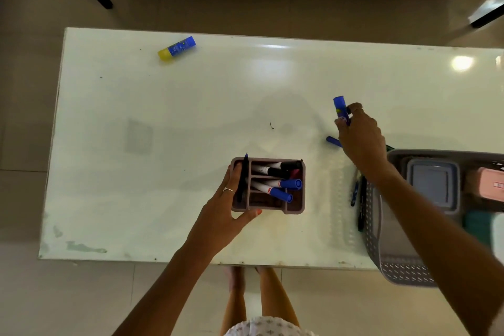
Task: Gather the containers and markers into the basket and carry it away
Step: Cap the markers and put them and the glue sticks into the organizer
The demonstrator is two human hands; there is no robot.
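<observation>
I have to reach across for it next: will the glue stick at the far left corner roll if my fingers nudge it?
Probably: the glue stick looks round and lies on its side on the glossy table. It likely weighs little.

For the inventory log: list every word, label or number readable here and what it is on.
Nothing can be read; each print is too small or blurred:
Glue stick on the table: blurred label print.
Glue stick in the right hand: yellow mark only.
Markers in the organizer: red patch, dark print.
Pink box in the basket: red mark.
</observation>
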